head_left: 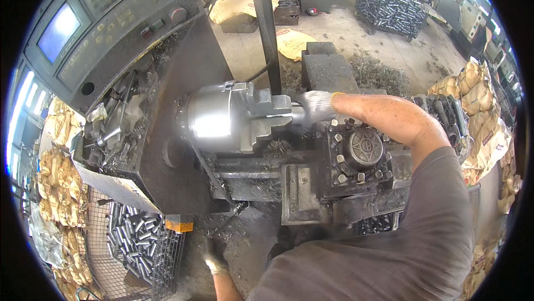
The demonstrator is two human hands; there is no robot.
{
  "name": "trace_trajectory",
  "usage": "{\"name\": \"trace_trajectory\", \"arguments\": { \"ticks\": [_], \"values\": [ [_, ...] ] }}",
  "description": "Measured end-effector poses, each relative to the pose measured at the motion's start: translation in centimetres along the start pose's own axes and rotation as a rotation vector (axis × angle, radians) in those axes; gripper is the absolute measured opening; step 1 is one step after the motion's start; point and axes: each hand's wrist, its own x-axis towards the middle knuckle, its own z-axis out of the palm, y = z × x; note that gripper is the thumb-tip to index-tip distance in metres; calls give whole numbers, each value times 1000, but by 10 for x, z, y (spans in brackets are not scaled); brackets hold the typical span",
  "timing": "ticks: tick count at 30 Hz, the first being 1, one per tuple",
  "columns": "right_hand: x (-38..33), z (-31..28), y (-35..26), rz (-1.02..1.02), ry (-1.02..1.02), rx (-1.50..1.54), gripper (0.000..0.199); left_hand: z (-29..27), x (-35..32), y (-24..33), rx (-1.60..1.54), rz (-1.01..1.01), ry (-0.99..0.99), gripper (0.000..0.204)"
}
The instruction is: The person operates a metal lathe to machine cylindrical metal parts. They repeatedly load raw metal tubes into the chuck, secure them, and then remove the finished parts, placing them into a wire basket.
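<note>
A gloved hand, my right hand (319, 106), is closed around a short shiny metal cylinder (298, 114) at the jaws of a lathe chuck (212, 116). The cylinder's inner end sits between the stepped jaws (270, 113); the glove hides its outer end. Low down beside the machine, my left hand (214, 252), in a dirty glove with a pale cuff, appears closed on the lower end of a dark lever (227, 223). Its fingers show only in part. The square tool post (361, 153) stands just below my right forearm.
At the left is the control panel (64, 28) with a lit screen. Below it, a wire basket (103, 245) holds several metal cylinders. Tools and chips lie in a tray (114, 123). Another loaded cart (391, 12) stands far right, and brown paper sacks (478, 112) are stacked nearer.
</note>
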Motion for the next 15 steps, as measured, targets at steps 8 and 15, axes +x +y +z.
{"name": "trace_trajectory", "arguments": {
  "ticks": [8,15],
  "values": [
    [13,14,14,120,25,-175,46,-9,40,93,-339,-67,14,48],
    [-7,-8,-33,75,170,189,76,-48,84,75,99,224,-54,23]
  ]
}}
